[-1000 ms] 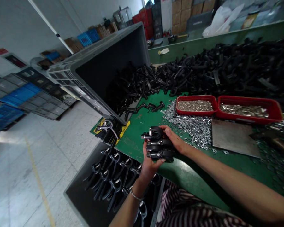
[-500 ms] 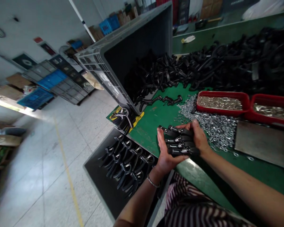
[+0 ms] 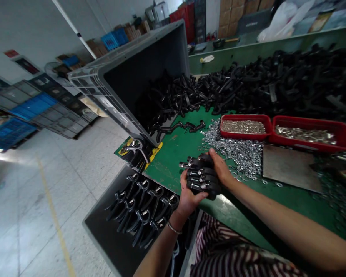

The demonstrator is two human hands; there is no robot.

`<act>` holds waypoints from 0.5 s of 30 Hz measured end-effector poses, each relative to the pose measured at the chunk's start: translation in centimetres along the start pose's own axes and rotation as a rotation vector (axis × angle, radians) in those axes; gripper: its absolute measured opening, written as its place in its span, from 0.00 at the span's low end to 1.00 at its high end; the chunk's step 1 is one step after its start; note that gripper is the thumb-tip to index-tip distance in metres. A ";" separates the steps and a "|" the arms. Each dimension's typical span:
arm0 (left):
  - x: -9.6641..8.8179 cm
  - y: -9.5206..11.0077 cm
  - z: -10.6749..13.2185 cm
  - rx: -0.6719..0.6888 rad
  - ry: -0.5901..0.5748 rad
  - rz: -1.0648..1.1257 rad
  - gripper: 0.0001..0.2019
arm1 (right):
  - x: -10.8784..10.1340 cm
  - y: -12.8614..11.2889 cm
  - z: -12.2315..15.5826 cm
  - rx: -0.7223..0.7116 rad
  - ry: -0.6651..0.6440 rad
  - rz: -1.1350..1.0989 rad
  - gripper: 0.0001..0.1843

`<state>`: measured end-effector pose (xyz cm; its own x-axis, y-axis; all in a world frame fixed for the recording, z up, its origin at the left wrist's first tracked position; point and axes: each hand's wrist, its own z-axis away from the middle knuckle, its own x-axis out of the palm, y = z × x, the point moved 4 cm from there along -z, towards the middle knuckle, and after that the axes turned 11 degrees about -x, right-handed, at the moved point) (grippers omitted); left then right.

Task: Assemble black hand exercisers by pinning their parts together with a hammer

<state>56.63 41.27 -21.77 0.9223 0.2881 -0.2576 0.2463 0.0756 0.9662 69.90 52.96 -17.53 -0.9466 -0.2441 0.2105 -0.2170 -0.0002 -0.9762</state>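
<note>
Far left I see stacked blue and grey crates (image 3: 31, 111) on the floor by the wall. Below the bench edge stands a grey bin (image 3: 109, 246), and rows of finished black levers (image 3: 141, 209) with metal ends lie in it. Above that, a big grey crate (image 3: 127, 82) lies tipped on its side on the green bench (image 3: 178, 152), spilling a pile of black parts (image 3: 262, 86) across the back.

My left hand (image 3: 187, 198) cups a stack of black levers (image 3: 203, 177) from beneath, fingers curled up around its near side. The stack sits just over the bench's front edge, above the corner of the bin. My right hand (image 3: 220, 171) presses on the stack from the far side, fingers wrapped over the top, so both hands clamp it between them.

Just beyond the right hand a spread of loose silver washers (image 3: 242, 154) covers the bench. Behind them stand two red trays (image 3: 276, 127) of small metal pieces, touching each other. A grey metal plate (image 3: 288, 165) lies flat further right.
</note>
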 end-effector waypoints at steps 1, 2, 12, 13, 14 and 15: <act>0.0 -0.1 0.0 0.018 0.013 0.003 0.50 | -0.4 0.6 0.1 0.027 0.038 0.016 0.36; 0.0 -0.1 -0.1 0.026 0.014 0.013 0.49 | -0.8 1.0 0.1 0.041 0.064 0.020 0.37; 1.2 1.3 -0.1 0.178 -0.276 -0.341 0.35 | -1.6 0.7 -1.1 -0.101 -0.352 0.219 0.37; 1.3 1.3 -0.1 0.199 -0.275 -0.354 0.33 | -1.6 0.5 -0.6 -0.090 -0.331 0.190 0.35; 1.4 1.3 0.0 0.212 -0.286 -0.358 0.31 | -1.7 0.3 0.0 -0.071 -0.286 0.146 0.34; 1.7 1.1 0.2 0.218 -0.320 -0.360 0.29 | -1.7 0.0 0.7 -0.048 -0.224 0.100 0.32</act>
<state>58.50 41.64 -21.11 0.8044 -0.0278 -0.5934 0.5889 -0.0942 0.8027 71.71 52.68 -17.96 -0.8887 -0.4494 0.0911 -0.1414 0.0795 -0.9868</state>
